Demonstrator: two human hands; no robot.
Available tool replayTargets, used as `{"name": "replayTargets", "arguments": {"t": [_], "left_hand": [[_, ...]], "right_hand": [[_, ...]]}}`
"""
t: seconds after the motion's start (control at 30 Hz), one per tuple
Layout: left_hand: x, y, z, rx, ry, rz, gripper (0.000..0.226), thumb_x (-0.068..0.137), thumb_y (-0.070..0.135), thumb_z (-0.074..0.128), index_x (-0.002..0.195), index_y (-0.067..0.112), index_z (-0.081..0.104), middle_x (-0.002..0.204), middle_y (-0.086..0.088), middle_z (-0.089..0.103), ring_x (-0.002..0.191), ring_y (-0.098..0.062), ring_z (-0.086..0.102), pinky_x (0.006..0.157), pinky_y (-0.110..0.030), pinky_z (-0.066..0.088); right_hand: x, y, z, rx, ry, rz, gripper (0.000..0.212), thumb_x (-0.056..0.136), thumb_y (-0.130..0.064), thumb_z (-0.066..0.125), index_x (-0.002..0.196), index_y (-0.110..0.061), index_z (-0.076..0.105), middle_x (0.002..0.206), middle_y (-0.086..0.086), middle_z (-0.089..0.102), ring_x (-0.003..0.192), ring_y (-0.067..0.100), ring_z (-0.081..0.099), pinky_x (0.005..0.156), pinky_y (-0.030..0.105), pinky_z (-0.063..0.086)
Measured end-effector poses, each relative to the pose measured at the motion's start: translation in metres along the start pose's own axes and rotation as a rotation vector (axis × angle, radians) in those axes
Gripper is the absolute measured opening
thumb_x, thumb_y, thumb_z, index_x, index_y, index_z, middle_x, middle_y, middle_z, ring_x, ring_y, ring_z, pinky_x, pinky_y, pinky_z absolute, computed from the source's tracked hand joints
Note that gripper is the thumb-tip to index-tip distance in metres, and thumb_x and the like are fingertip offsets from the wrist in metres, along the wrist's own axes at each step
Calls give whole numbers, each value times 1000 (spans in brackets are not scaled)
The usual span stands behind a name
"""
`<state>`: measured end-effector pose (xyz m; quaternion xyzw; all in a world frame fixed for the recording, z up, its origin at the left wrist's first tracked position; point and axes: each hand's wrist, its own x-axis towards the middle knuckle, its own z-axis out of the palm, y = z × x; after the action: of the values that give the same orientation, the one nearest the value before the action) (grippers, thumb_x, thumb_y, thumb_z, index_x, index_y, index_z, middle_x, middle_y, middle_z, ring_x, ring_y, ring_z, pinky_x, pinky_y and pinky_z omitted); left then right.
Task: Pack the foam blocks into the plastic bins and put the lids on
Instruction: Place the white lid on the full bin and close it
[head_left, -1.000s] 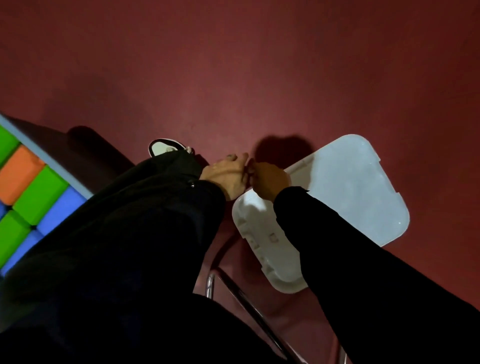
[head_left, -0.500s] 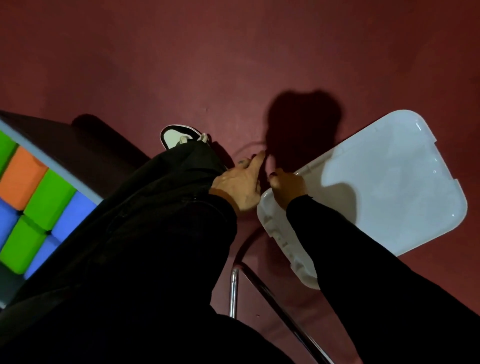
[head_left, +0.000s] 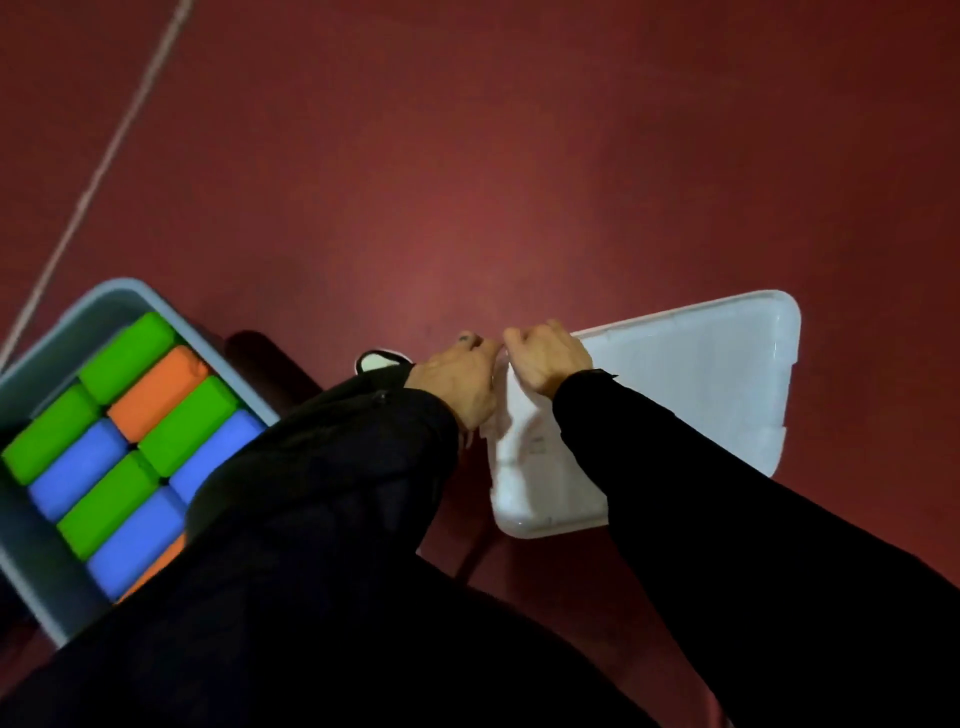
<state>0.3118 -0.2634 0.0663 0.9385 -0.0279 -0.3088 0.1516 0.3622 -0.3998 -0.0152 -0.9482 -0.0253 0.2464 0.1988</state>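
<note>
Both hands grip the near-left edge of the translucent white rectangular plastic lid (head_left: 691, 384): the left hand (head_left: 457, 382) and right hand (head_left: 548, 358) sit side by side, fingers curled over the rim. Compared with half a second ago, the lid is tilted differently and the grey plastic bin (head_left: 111, 296) shows more fully. The bin stands at left, well apart from the hands, packed with green, orange and blue foam blocks (head_left: 156, 405).

A dark red floor (head_left: 467, 182) is carrying a grey-blue bin (head_left: 31, 545) at eight o'clock, with a pale line (head_left: 104, 161) running toward eleven.
</note>
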Motion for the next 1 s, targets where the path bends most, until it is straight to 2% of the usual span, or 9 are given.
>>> {"name": "replayTargets", "arguments": {"t": [0.07, 0.2, 0.33, 0.43, 0.5, 0.67, 0.8, 0.93, 1.0], "left_hand": [[-19, -1, -20, 74, 70, -7, 45, 99, 35, 38, 142, 22, 42, 141, -7, 45, 121, -36, 56, 93, -52, 49], [-69, -11, -47, 122, 208, -49, 35, 97, 39, 45, 126, 20, 52, 129, -5, 49, 115, -33, 58, 86, -51, 48], [-111, -27, -66, 101, 316, -129, 38, 93, 36, 49, 125, 17, 56, 127, -7, 51, 115, -35, 57, 86, -51, 49], [-144, -43, -84, 96, 392, -190, 44, 91, 25, 46, 133, 18, 54, 135, -7, 50, 119, -36, 56, 90, -52, 48], [-163, -53, -97, 43, 451, -229, 44, 93, 24, 42, 135, 17, 52, 136, -9, 49, 119, -39, 56, 92, -52, 47], [-211, -82, -120, -74, 612, -279, 43, 94, 46, 37, 117, 18, 59, 117, -14, 56, 105, -42, 61, 87, -49, 51], [-250, -122, -130, -276, 674, -360, 62, 86, 57, 33, 112, 10, 65, 117, -23, 66, 105, -44, 62, 83, -42, 49], [-295, -157, -128, -543, 780, -521, 58, 97, 52, 44, 115, 3, 67, 124, -27, 64, 113, -41, 60, 82, -37, 41], [-318, -177, -118, -753, 806, -549, 53, 96, 49, 50, 112, 2, 68, 121, -26, 64, 107, -34, 61, 80, -34, 41]], "right_hand": [[-17, -27, -21, 132, 62, 67, 84, 87, -73, 17, 96, -10, 72, 123, 21, 63, 108, 39, 62, 90, 43, 47], [-58, -73, -60, 306, 320, 33, 46, 97, -47, 41, 64, -15, 49, 93, 13, 62, 82, 35, 55, 70, 35, 35], [-92, -113, -102, 374, 470, -206, 53, 103, -44, 43, 58, -18, 36, 73, 1, 48, 72, 26, 49, 68, 38, 35], [-123, -151, -134, 436, 460, -463, 53, 105, -41, 45, 59, -18, 30, 69, -4, 36, 62, 16, 38, 64, 36, 30], [-143, -180, -154, 458, 470, -629, 50, 104, -36, 46, 60, -17, 31, 69, 0, 38, 62, 17, 38, 62, 36, 28], [-194, -267, -190, 476, 506, -980, 42, 96, -28, 44, 66, 1, 49, 72, 15, 51, 67, 28, 49, 63, 46, 39], [-236, -338, -210, 511, 509, -1150, 33, 87, -21, 44, 66, 2, 51, 73, 14, 52, 67, 27, 49, 63, 44, 37], [-276, -393, -202, 551, 456, -1234, 31, 83, -20, 44, 66, 4, 53, 75, 14, 55, 69, 27, 51, 63, 44, 40], [-293, -409, -191, 593, 415, -1276, 32, 83, -20, 44, 66, 4, 54, 74, 14, 55, 69, 27, 52, 64, 45, 41]]}}
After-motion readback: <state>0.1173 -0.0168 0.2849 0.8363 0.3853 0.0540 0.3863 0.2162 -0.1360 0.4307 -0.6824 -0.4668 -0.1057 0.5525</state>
